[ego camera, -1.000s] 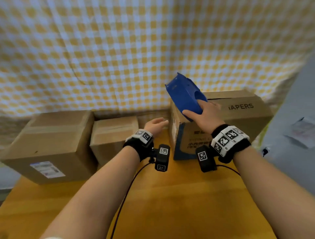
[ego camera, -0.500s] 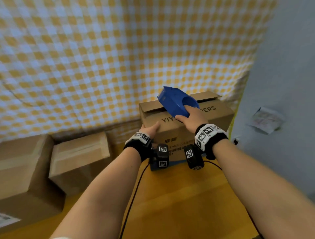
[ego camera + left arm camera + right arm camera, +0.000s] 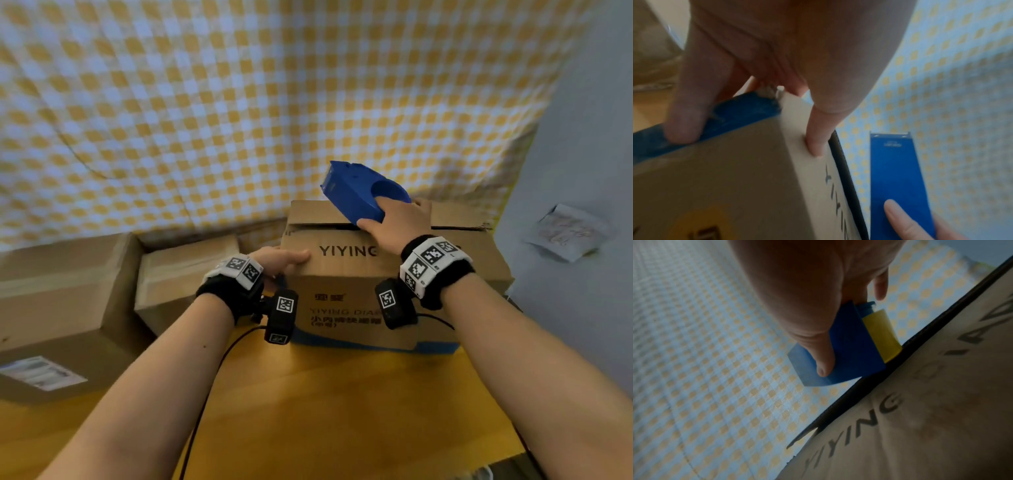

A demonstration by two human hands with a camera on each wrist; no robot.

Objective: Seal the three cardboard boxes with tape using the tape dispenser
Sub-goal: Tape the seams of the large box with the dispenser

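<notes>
1. Head view — printed box (image 3: 394, 274) at the table's (image 3: 325, 411) far right corner, against the checked cloth (image 3: 239, 102); nearer and larger in frame than a second ago, when it stood further off. Top flaps lying down, dark seam between them not yet taped. Left hand (image 3: 277, 262) now on the box's upper left corner, fingers laid along the near flap; a second ago clear of the box, over the table. Right hand (image 3: 394, 222) gripping the blue tape dispenser (image 3: 359, 195), lowered since then onto the flap seam near the middle of the top.

2. Same view — two plain boxes, one large (image 3: 58, 308) at the far left edge, one smaller (image 3: 185, 274) beside it, each with a pale strip across the top; judged already sealed.

3. Left wrist view — left hand (image 3: 777, 56) clasping the box (image 3: 725, 178) corner, a fingertip pressed on the top face, another on the blue-banded side; not curled shut, holding the box steady. Dispenser (image 3: 898, 178) just past the flap edge.

4. Right wrist view — right hand (image 3: 813, 296) wrapped round the dispenser (image 3: 849, 353), thumb pressed on its flat side; yellow tape roll (image 3: 881, 335) touching the flap edge.

5. Judgement — bracing and placing done, third box ready for the first strip.
</notes>
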